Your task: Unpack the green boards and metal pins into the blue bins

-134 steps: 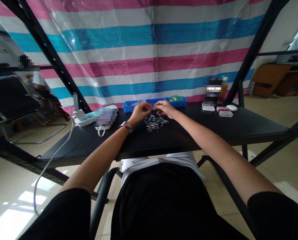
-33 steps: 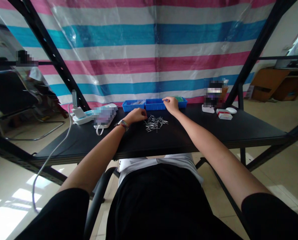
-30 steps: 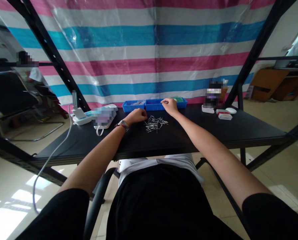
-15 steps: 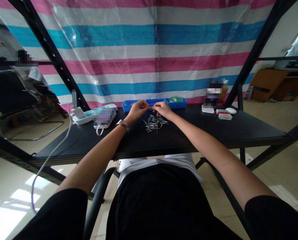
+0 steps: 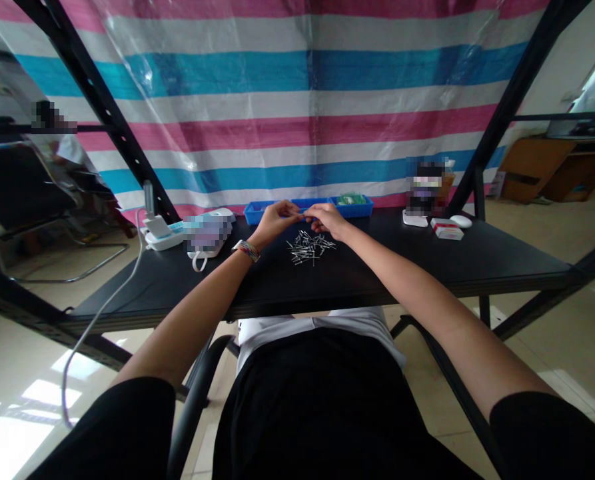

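Note:
My left hand is closed in a pinch just in front of the blue tray. Facing it, my right hand is pinched too, and the fingertips of both hands meet or nearly meet. Whatever lies between the fingertips is too small to make out. Below the hands, a loose pile of thin silvery pins that look like blind rivets lies on the black table. The tray has several compartments. A green packet sits in its right one, while my left hand partly hides the left one.
At left on the table are a white power strip with a cable and a blurred-out item with a white strap. At right stand a red-and-white box, a white mouse and a bottle. A person sits far left.
My fingertips have come slightly closer together, and the fingers of my right hand have curled a little. The pile and the tray look the same.

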`<control>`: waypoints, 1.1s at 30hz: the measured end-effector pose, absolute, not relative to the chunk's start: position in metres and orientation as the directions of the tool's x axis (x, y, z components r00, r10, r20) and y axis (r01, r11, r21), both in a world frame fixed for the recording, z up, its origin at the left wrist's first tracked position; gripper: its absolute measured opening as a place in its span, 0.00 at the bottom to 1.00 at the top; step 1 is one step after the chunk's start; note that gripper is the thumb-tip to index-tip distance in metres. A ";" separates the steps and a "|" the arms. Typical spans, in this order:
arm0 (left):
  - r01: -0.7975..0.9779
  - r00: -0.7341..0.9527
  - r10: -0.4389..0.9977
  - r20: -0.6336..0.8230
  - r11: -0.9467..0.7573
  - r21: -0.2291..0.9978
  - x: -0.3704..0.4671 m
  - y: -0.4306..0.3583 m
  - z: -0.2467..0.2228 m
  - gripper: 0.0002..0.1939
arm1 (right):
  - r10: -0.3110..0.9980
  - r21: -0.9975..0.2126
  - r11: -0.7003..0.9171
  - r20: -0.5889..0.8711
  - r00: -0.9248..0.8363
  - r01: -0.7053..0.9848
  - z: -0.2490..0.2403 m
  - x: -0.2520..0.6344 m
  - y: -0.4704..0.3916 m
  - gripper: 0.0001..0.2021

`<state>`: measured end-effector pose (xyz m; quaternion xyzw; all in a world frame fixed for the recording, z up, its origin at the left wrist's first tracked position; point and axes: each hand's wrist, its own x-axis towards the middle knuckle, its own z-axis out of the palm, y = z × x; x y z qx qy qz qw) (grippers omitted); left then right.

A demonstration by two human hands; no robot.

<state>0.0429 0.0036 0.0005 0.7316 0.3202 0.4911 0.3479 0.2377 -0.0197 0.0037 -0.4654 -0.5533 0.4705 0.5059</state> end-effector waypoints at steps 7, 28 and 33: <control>0.137 0.267 0.909 0.319 -0.363 0.922 0.038 0.014 -0.001 0.23 | 0.968 -0.968 0.251 0.252 0.011 0.022 0.004 0.238 -0.019 0.04; 0.069 0.246 0.874 0.420 -0.448 0.891 0.037 0.018 -0.007 0.22 | 0.998 -0.965 0.027 0.043 -0.056 -0.260 0.004 0.239 -0.018 0.06; 0.051 0.258 0.855 0.451 -0.478 0.877 0.035 0.019 -0.008 0.24 | 0.996 -0.937 0.010 0.038 -0.076 -0.348 0.001 0.238 -0.017 0.08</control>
